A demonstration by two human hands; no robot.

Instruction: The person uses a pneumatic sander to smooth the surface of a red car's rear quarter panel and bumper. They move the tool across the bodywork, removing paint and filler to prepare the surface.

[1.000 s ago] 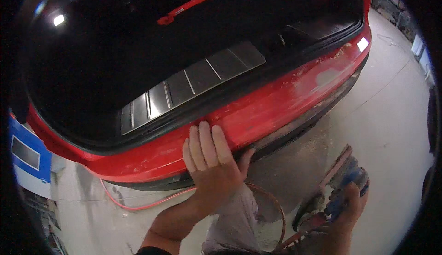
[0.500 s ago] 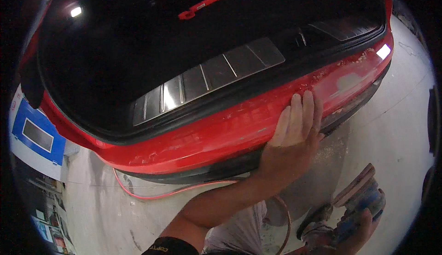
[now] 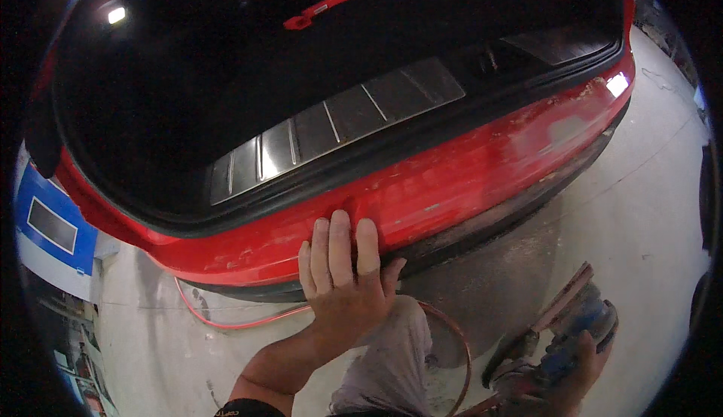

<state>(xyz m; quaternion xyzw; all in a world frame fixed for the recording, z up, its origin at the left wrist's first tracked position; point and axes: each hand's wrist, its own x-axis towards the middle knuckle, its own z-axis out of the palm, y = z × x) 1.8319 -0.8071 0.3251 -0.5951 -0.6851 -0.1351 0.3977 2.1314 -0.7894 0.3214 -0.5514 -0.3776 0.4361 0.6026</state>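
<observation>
My left hand (image 3: 345, 274) lies flat on the red rear bumper (image 3: 422, 199) of a car, its fingers stretched and slightly spread. Dust pales the fingertips. The bumper has dull scuffs along it and a grey sanded patch (image 3: 566, 129) toward the right end. Low at the right, away from the bumper, my right hand (image 3: 590, 364) is closed around a dusty blue and grey power sander (image 3: 576, 334). Its flat pad is tilted up, and part of my grip is hidden behind the tool's body.
Above the bumper lies the dark open boot with a ribbed metal sill plate (image 3: 331, 123) and a red strip-like part (image 3: 335, 3). A reddish hose (image 3: 226, 325) runs over the concrete floor (image 3: 640, 229) and past my knee. A blue and white cabinet (image 3: 53, 221) stands left.
My left hand has slid leftward along the bumper, from beside the grey patch to nearer the middle. The sander stays low at the right in my right hand.
</observation>
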